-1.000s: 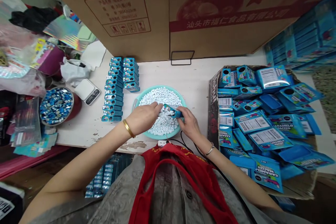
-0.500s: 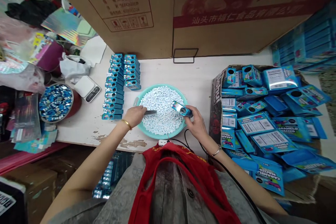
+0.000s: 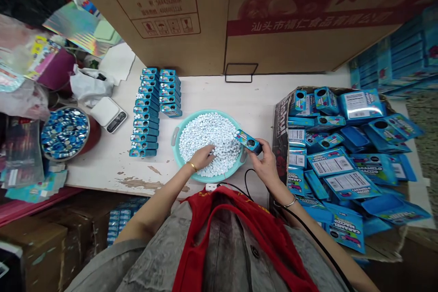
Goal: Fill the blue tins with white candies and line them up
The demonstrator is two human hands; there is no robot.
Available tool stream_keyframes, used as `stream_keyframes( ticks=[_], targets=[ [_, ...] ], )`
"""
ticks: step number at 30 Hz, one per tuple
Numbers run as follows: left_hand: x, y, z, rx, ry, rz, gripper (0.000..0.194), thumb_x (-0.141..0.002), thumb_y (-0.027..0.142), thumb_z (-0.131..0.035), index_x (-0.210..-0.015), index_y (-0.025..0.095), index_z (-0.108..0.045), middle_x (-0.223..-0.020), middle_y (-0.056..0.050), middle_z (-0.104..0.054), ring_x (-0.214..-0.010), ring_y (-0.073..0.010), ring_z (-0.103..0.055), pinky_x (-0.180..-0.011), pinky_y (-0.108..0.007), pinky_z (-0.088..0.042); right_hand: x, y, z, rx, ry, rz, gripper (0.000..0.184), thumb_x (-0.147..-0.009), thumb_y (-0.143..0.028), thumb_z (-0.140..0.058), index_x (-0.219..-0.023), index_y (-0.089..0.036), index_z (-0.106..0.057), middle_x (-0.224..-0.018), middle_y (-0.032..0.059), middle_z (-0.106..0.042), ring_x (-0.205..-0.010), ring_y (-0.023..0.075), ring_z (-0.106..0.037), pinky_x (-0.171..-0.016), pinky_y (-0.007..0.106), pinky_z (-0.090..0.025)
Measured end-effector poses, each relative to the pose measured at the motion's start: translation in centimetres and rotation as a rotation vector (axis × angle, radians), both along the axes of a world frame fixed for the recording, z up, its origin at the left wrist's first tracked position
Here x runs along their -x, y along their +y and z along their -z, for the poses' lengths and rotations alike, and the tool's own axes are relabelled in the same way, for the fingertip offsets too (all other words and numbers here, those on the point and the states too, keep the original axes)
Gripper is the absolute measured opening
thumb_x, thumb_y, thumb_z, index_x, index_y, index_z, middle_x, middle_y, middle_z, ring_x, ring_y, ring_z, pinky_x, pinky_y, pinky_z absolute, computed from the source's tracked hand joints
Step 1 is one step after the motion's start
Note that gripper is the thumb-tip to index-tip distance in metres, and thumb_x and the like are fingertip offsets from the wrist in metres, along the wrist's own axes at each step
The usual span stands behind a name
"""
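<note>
My left hand (image 3: 202, 157) is closed, its fingertips down among the small white candies (image 3: 224, 146) that fill a turquoise basin (image 3: 175, 151). The dark grey scoop-like tool it held a moment ago is hidden by the hand and the candies. In my right hand (image 3: 264, 160) is a small blue candy box (image 3: 247, 140), gripped at one end and tilted over the basin's right edge. The box has a dark round window, and its far end points over the candies.
Two rows of small blue boxes (image 3: 145, 122) stand left of the basin. A large carton (image 3: 191, 52) closes off the back. At right, an open carton (image 3: 281, 134) overflows with blue boxes. A white scale (image 3: 108, 114) and a tub of shiny blue pieces (image 3: 66, 133) are at left.
My left hand has moved right and nearer my body, lowering into the candies, and its tool has gone from sight. My right hand has shifted slightly right with the blue box.
</note>
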State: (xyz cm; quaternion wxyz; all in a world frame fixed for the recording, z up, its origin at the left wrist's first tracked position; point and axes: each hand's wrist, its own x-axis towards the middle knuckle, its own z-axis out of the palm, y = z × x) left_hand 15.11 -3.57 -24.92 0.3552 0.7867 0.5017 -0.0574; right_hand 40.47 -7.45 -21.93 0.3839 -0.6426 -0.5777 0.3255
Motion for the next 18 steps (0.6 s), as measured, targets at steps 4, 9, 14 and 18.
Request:
stream_keyframes(
  ticks=[4, 9, 14, 18],
  targets=[
    [3.2, 0.0, -4.5, -0.088, -0.193, -0.008, 0.027, -0.092, 0.022, -0.049, -0.119, 0.018, -0.053, -0.113, -0.009, -0.064, -0.095, -0.0179, -0.063, -0.088, -0.032, -0.049, 0.4, 0.1, -0.1, -0.022, -0.019, -0.033, 0.034, -0.085, -0.027, -0.057, -0.119, -0.02, -0.053, -0.112, 0.0092, -0.064, -0.103, 0.0235, -0.061, -0.093, 0.041, -0.05],
    [3.7, 1.0, -11.8, -0.196, -0.141, 0.129, 0.027, -0.092, 0.021, -0.048, -0.118, 0.017, -0.052, -0.113, -0.01, -0.064, -0.101, -0.0197, -0.062, -0.089, -0.033, -0.05, 1.9, 0.4, -0.1, -0.072, -0.043, -0.17, 0.036, -0.085, -0.017, -0.051, -0.121, -0.02, -0.054, -0.116, 0.0115, -0.062, -0.11, 0.0258, -0.058, -0.097, 0.044, -0.049],
    [0.5, 1.8, -17.4, -0.215, 0.238, 0.306, 0.026, -0.089, 0.012, -0.045, -0.113, 0.015, -0.054, -0.105, -0.011, -0.066, -0.099, -0.0229, -0.065, -0.082, -0.035, -0.053, 3.9, 0.3, 0.1, -0.146, -0.061, -0.274, 0.044, -0.081, -0.009, -0.048, -0.123, -0.022, -0.053, -0.121, 0.0115, -0.061, -0.117, 0.0268, -0.055, -0.103, 0.049, -0.046],
    [-2.6, 1.3, -20.6, -0.297, 0.47, 0.377, 0.045, -0.087, 0.002, -0.039, -0.131, 0.012, -0.045, -0.103, -0.012, -0.066, -0.09, -0.0245, -0.068, -0.07, -0.035, -0.054, 5.1, 0.4, 0.7, -0.188, -0.063, -0.313, 0.047, -0.08, -0.007, -0.048, -0.124, -0.022, -0.053, -0.122, 0.0106, -0.061, -0.118, 0.0256, -0.055, -0.105, 0.049, -0.046]
  ],
)
